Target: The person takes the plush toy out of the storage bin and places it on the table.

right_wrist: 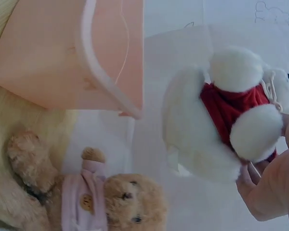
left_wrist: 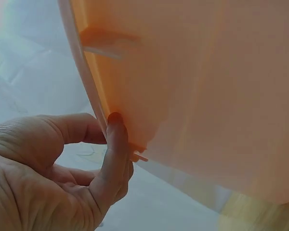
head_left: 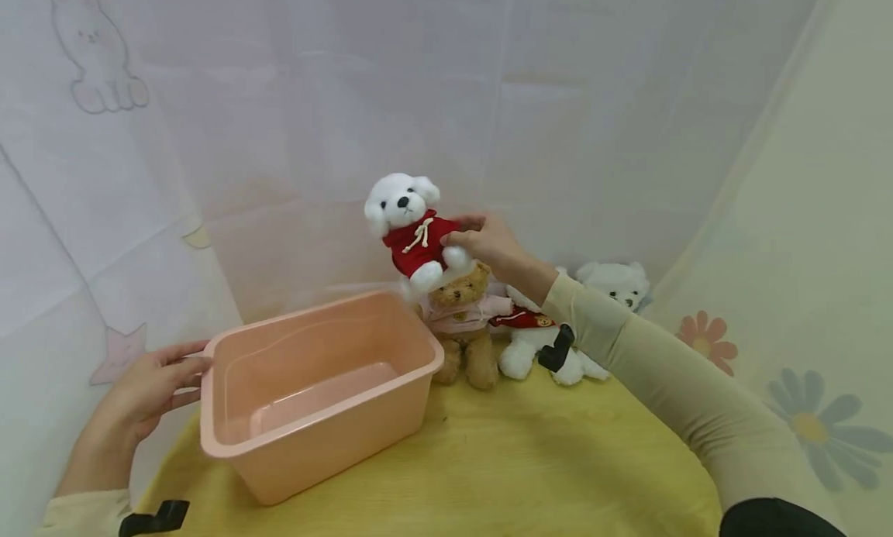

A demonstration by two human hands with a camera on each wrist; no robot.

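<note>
A person's right hand [head_left: 491,246] grips a white plush dog in a red hooded top with a cream drawstring [head_left: 412,231]. The fingers are curled around its body from behind and hold it upright in the air. It hangs just above the far right corner of a pale pink rectangular plastic tub [head_left: 314,390] and over a seated brown teddy bear in a pink top [head_left: 463,320].

The right wrist view shows the white plush dog [right_wrist: 221,115] pinched at its back by the fingers [right_wrist: 267,190], with the brown bear [right_wrist: 86,202] below it and the tub's rim [right_wrist: 106,72] close by.

The left hand [head_left: 146,390] rests against the left end of the tub. Its fingers are straight and relaxed, touching the rim and wall. The left wrist view shows a fingertip [left_wrist: 116,130] pressed flat on the tub's outer wall [left_wrist: 207,96] just under the rim.

The tub stands on a round yellow wooden bench [head_left: 523,459], at its left side.

Plush toys count: three in all, one held and two on the bench. The two are the brown bear and, to its right, a white plush bear with a red garment [head_left: 586,320] lying against the far wall. Both sit at the bench's far edge, touching each other.

No brand names or readable writing can be seen. The pale fabric walls carry printed drawings: a rabbit outline [head_left: 98,49] at far left, and flowers [head_left: 816,428] at right.
</note>
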